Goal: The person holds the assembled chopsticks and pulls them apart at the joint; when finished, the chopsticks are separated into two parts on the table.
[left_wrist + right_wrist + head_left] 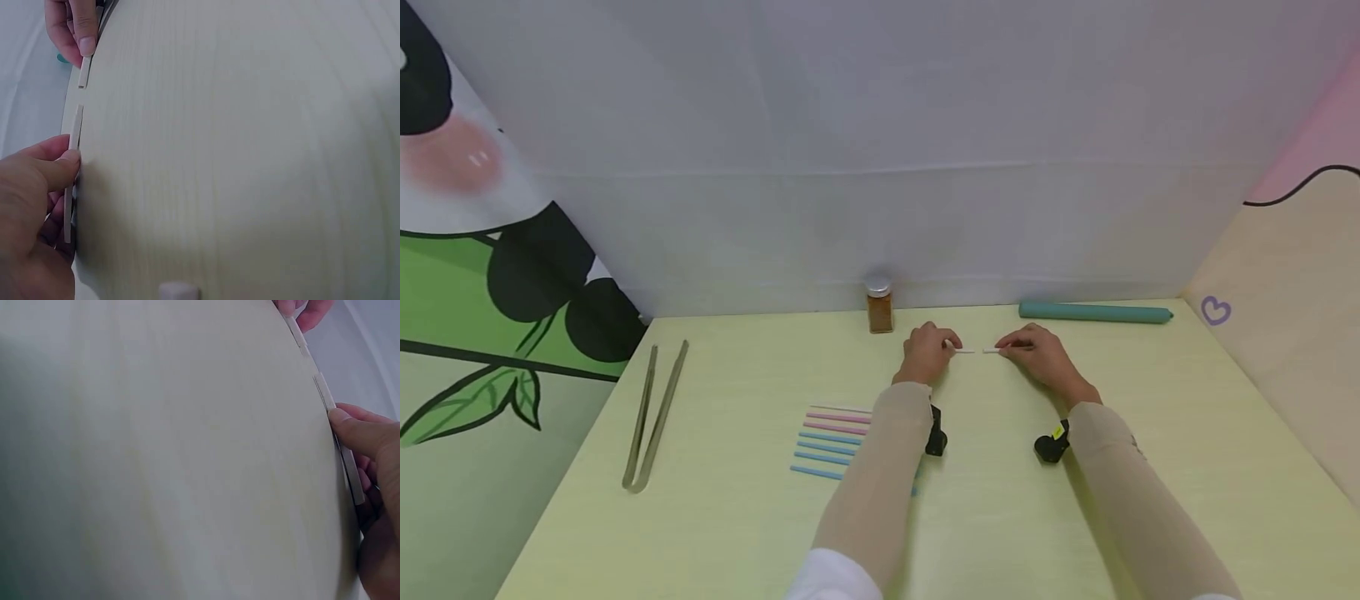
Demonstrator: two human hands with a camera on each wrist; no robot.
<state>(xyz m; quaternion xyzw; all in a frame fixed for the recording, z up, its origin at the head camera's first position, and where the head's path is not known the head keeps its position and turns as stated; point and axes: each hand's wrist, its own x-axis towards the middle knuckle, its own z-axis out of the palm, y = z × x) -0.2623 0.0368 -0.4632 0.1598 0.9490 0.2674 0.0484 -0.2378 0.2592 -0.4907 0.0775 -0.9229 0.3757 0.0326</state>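
My left hand (927, 354) pinches a thin white stick (75, 128) between thumb and fingers near the back of the table. A second white stick (325, 390) is held the same way by my right hand (1041, 354). Both sticks lie roughly in one line, end facing end, with a small gap between them. In the left wrist view, most of my left hand's stick shows along the fingers. Behind my left forearm, a row of several blue sticks (823, 458) and pink sticks (838, 417) is partly hidden.
Metal tongs (666, 408) lie at the left of the pale yellow table (730, 533). A small brown jar (880, 314) with a silver lid stands at the back edge, before a grey-white wall. A teal cylinder (1093, 313) lies at the back right.
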